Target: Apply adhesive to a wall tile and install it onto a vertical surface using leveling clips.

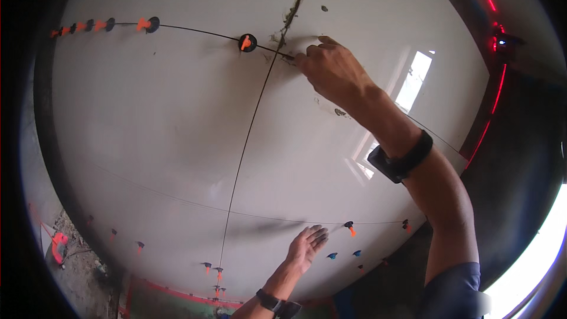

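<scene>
My right hand (336,74) is at a crossing of joints between large glossy white tiles (177,112). Its fingers are bent and drawn together at the joint, around something too small to make out; one finger sticks out a little. Just left of it, a tile leveling spacer (247,43) with an orange handle and black disc sits in the same joint. Lower down, my left hand (306,248) holds nothing, its fingers stretched out close to the tile surface. Dark, rough mortar (297,5) fills the joint above the crossing.
More orange-and-black leveling spacers (149,24) line the joint at the far left. Others, one of them a spacer (349,228) near my left hand, stand along the lower joints, with small blue pieces (357,253) nearby. A lit laser device (505,42) throws red lines at right.
</scene>
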Demonstrator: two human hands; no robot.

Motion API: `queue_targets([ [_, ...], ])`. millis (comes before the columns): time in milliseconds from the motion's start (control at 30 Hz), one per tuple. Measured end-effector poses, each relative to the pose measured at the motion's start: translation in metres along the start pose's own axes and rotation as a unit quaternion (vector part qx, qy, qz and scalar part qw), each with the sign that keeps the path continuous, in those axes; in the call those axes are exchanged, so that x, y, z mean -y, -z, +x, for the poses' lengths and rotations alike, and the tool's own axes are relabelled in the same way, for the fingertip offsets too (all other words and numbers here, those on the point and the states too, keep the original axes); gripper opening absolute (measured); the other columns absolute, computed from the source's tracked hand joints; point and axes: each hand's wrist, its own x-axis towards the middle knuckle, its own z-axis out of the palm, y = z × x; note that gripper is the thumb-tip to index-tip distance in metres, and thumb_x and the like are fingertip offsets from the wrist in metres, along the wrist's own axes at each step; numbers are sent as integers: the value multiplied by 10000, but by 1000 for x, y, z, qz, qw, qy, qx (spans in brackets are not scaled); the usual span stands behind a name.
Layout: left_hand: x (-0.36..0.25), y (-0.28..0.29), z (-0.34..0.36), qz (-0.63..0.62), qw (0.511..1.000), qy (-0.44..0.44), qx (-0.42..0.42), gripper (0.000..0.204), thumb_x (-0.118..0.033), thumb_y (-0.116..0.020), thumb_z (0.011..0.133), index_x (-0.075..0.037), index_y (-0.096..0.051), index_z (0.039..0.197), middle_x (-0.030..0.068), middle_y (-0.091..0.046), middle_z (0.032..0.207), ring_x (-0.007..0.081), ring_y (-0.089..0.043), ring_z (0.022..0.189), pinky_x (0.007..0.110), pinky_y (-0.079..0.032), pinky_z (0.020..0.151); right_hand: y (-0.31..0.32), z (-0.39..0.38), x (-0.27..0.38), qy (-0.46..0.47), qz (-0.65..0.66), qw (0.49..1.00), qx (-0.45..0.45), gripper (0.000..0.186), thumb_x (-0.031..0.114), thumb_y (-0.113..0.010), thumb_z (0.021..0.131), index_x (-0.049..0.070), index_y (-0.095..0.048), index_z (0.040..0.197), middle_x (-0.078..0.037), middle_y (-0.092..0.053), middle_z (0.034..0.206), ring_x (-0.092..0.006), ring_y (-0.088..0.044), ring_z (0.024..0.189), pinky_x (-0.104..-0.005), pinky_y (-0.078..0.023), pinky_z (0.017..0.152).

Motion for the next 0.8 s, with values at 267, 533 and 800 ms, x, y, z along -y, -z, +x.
queue_targets([
  [267,54,-34,49,-28,999,-20,-2,471,-323,-403,1046,83,-502,1262,226,-558,1318,315,-543,1254,434,-428,1133,-4,-70,-34,-6,13,1000,-24,121,-18,-674,748,88,-660,691,-80,-678,700,-251,-685,693,-345,-530,912],
  [533,91,-64,78,-26,999,-43,20,492,-338,-363,1052,85,-507,1258,231,-547,1327,326,-537,1251,442,-418,1140,-7,-137,-66,-6,-39,997,59,135,-19,-658,784,69,-670,683,-100,-674,700,-259,-680,706,-347,-528,882],
  [800,117,-89,99,4,998,-51,20,513,-351,-346,1048,85,-505,1265,221,-567,1307,325,-545,1238,443,-418,1138,-4,-216,-100,-36,17,990,135,112,-95,-652,748,-5,-631,810,-147,-673,790,-304,-681,863,-376,-483,1056],
])
